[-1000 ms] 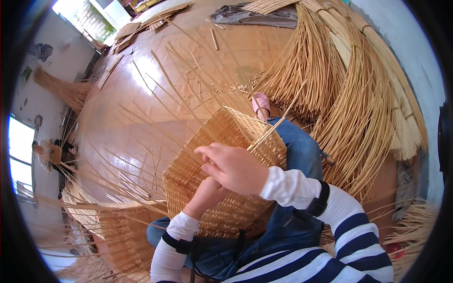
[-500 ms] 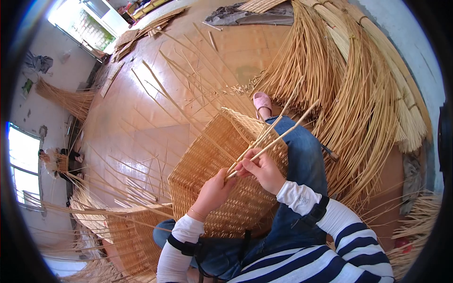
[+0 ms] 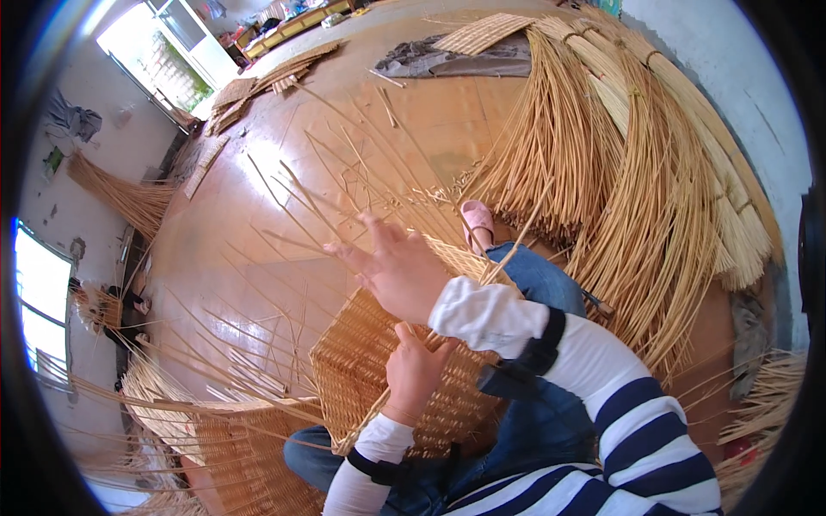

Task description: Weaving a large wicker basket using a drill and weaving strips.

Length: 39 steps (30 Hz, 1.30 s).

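A woven wicker basket (image 3: 351, 365) rests tilted on my lap, with long loose rods sticking out from its rim. My left hand (image 3: 415, 374) is closed at the basket's near side, its fingers on a wicker rod (image 3: 377, 404) that runs down to the left; part of the grip is hidden. My right hand (image 3: 391, 268) reaches across above the left one, over the far rim. Its fingers are spread and hold nothing, close to the upright rods (image 3: 301, 193). Another rod (image 3: 516, 241) stands up just beyond my right sleeve.
Large bundles of wicker rods (image 3: 559, 138) lie along the right wall. Another woven piece (image 3: 249, 456) with long rods stands at my lower left. Flat woven mats (image 3: 301, 53) lie near the doorway. At far left is another person (image 3: 133, 301). My foot in a pink shoe (image 3: 476, 222) rests beyond the basket.
My right hand has let go of the rods and moved up and left, its fingers opening. My left hand has shifted slightly right and down. The crossed rods are no longer between both hands.
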### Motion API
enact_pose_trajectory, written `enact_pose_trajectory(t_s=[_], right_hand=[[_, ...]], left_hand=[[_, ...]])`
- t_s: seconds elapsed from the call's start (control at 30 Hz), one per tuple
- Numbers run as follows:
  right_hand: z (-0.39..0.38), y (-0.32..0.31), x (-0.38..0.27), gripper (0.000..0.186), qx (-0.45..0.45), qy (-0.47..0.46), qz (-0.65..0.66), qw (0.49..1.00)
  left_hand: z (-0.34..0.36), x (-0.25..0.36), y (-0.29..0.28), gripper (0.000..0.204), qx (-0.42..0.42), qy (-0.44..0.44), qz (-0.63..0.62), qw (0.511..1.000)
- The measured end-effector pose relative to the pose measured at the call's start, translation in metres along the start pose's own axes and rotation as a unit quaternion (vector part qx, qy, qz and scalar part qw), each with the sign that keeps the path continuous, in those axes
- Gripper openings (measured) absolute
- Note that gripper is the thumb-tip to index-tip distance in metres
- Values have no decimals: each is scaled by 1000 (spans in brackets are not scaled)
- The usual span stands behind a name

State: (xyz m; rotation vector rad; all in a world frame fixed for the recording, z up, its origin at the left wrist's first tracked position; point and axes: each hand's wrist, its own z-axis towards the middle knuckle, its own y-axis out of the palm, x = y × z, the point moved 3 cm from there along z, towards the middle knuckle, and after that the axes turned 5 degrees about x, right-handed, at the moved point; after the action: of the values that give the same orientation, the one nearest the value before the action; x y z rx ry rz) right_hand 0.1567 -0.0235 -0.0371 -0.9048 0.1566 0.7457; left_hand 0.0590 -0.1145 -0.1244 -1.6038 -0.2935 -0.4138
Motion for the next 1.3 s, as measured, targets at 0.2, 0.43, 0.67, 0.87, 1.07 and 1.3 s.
enact_pose_trajectory(t_s=[0.2, 0.43, 0.67, 0.87, 1.07, 1.3], right_hand=[[-1, 21, 16, 64, -138, 89, 45, 985], [12, -30, 51, 62, 170, 21, 176, 969], [-75, -97, 101, 13, 148, 291, 151, 933], [-73, -94, 63, 19, -18, -52, -11, 998], [-44, -91, 86, 10, -36, 27, 23, 999], [-76, -66, 58, 31, -166, 64, -29, 984]], left_hand=[[3, 9, -5, 80, -36, -30, 44, 998], [7, 14, -2, 73, -76, 36, 82, 993], [23, 9, 0, 63, -135, 103, 81, 982], [39, 11, -4, 64, -196, 142, -2, 970], [48, 6, -1, 59, -244, 146, -94, 954], [46, 2, 5, 57, -212, 128, -93, 964]])
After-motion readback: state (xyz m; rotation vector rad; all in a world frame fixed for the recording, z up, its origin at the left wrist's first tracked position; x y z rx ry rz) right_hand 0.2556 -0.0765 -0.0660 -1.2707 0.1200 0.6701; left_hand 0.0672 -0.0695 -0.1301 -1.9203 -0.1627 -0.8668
